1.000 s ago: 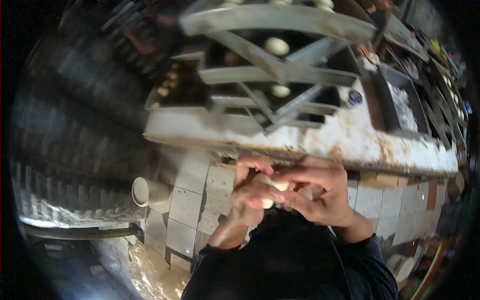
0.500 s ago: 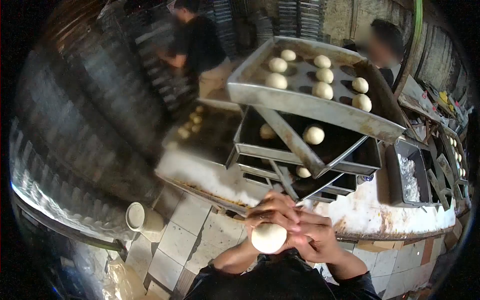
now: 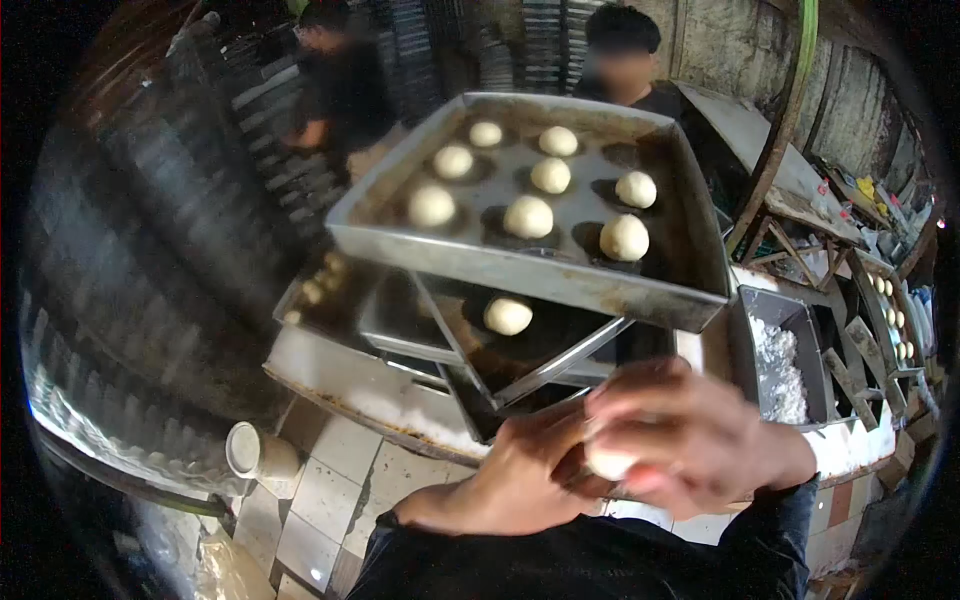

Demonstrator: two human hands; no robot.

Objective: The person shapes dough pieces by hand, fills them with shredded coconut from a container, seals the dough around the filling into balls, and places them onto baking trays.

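My left hand [image 3: 530, 475] and my right hand [image 3: 690, 440] are together at the bottom centre, in front of the stacked trays. A pale dough ball [image 3: 608, 458] shows between them, partly covered by the fingers of my right hand, which are blurred. My left hand curls around the ball's left side. Just beyond, the top metal tray [image 3: 500, 254] bears several round dough balls, one of them near its front right corner [image 3: 624, 237]. Under it, a crosswise tray holds another dough ball [image 3: 508, 316].
Two people [image 3: 350, 90] [image 3: 625, 60] are behind the trays. A dark bin [image 3: 745, 330] with white powder stands at the right, beside more trays of dough. At the lower left a white bucket [image 3: 262, 455] stands on the tiled floor.
The view has tilted up and shifted, showing the top tray fully. My hands have moved right in view, and the dough ball, exposed half a second ago, is now partly covered by my right fingers.
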